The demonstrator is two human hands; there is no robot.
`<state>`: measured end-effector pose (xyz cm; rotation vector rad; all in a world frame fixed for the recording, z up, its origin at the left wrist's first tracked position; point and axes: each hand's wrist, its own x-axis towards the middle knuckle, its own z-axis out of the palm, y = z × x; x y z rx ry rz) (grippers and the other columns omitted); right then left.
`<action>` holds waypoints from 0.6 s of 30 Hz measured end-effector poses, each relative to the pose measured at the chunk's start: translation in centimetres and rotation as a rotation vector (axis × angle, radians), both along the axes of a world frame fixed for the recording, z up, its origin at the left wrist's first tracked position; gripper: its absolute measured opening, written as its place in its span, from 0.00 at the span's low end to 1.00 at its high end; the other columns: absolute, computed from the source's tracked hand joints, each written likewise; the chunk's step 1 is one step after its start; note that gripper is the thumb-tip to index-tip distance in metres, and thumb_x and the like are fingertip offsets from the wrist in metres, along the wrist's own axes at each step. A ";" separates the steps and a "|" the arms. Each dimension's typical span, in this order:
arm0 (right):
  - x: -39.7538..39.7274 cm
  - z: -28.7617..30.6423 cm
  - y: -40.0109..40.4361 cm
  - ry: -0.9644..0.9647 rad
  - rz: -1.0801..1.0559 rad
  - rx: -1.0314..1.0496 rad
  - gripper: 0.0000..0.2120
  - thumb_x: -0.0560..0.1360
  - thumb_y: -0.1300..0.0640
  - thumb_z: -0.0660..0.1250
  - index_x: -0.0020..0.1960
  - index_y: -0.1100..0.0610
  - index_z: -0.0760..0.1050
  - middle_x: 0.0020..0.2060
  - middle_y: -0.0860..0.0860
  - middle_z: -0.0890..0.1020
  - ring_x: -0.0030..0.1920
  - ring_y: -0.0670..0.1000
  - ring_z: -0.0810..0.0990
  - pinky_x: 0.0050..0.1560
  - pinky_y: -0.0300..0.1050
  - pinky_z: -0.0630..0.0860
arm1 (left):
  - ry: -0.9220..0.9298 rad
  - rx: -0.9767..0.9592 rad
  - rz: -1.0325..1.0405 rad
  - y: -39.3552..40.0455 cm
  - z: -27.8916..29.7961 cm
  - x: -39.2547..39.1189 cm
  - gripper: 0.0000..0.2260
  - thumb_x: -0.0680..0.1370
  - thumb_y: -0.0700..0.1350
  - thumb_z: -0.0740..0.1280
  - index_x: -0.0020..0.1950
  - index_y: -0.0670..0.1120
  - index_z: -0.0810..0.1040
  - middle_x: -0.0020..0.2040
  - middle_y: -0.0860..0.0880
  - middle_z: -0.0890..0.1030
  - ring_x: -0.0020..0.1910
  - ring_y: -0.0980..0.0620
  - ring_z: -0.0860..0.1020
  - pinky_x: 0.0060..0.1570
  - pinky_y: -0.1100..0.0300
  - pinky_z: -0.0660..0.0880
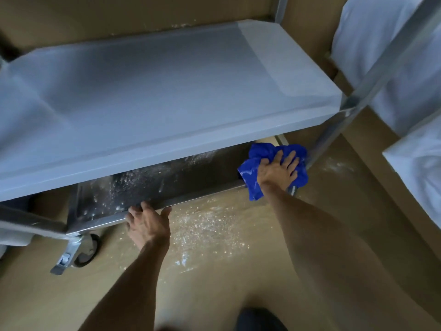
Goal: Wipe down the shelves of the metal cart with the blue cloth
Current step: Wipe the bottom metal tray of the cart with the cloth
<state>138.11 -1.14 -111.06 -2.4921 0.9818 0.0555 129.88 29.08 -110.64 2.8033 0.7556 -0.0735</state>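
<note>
Pressing the blue cloth [274,168] flat against the right end of the lower shelf [167,182], the right hand [278,172] has its fingers spread over the bunched fabric, a palm-down grip on the cloth rather than a closed fist, with part of the cloth hanging over the shelf's front lip. The left hand [148,224] holds nothing; its grip is loose, fingers resting open on the front rim of that same shelf, seemingly to steady the metal cart [334,130]. White powder [133,187] lies scattered across the dark lower shelf to the left of the cloth, and more of it is spread on the floor [210,230] just in front. The main risk, as I judge it, is that a sweep toward the front edge would push powder over the lip and add to the mess below instead of gathering it into the cloth (the cloth already shows pale streaks, so it may be loading up and could start smearing). The cart stands on a caster [83,249], and whether it is locked I cannot tell; a hard push could roll it away if the left hand lets go. The upper shelf [143,91] overhangs closely, so the back of the lower shelf is hidden and could easily be missed.
</note>
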 end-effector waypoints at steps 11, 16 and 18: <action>-2.8 -1.0 6.5 -0.006 0.187 -0.097 0.34 0.81 0.36 0.47 0.81 0.54 0.51 0.80 0.60 0.46 0.79 0.62 0.43 0.76 0.62 0.45 | -0.007 -0.049 0.013 -0.2 1.3 -0.5 0.18 0.78 0.56 0.65 0.60 0.44 0.74 0.60 0.41 0.72 0.60 0.42 0.69 0.60 0.49 0.69; -4.6 -0.5 18.1 0.028 0.273 -0.055 0.34 0.81 0.37 0.46 0.81 0.53 0.48 0.79 0.60 0.42 0.79 0.62 0.40 0.76 0.62 0.43 | -0.042 -0.204 -0.050 2.6 1.9 -2.2 0.13 0.81 0.46 0.60 0.65 0.51 0.75 0.60 0.46 0.73 0.60 0.46 0.72 0.59 0.51 0.72; -5.4 -0.3 22.2 0.048 0.330 -0.053 0.34 0.81 0.37 0.45 0.81 0.53 0.47 0.79 0.60 0.41 0.79 0.62 0.39 0.75 0.62 0.42 | -0.058 -0.219 0.039 5.1 1.8 -3.8 0.15 0.81 0.47 0.58 0.68 0.49 0.72 0.61 0.45 0.74 0.60 0.44 0.73 0.59 0.49 0.72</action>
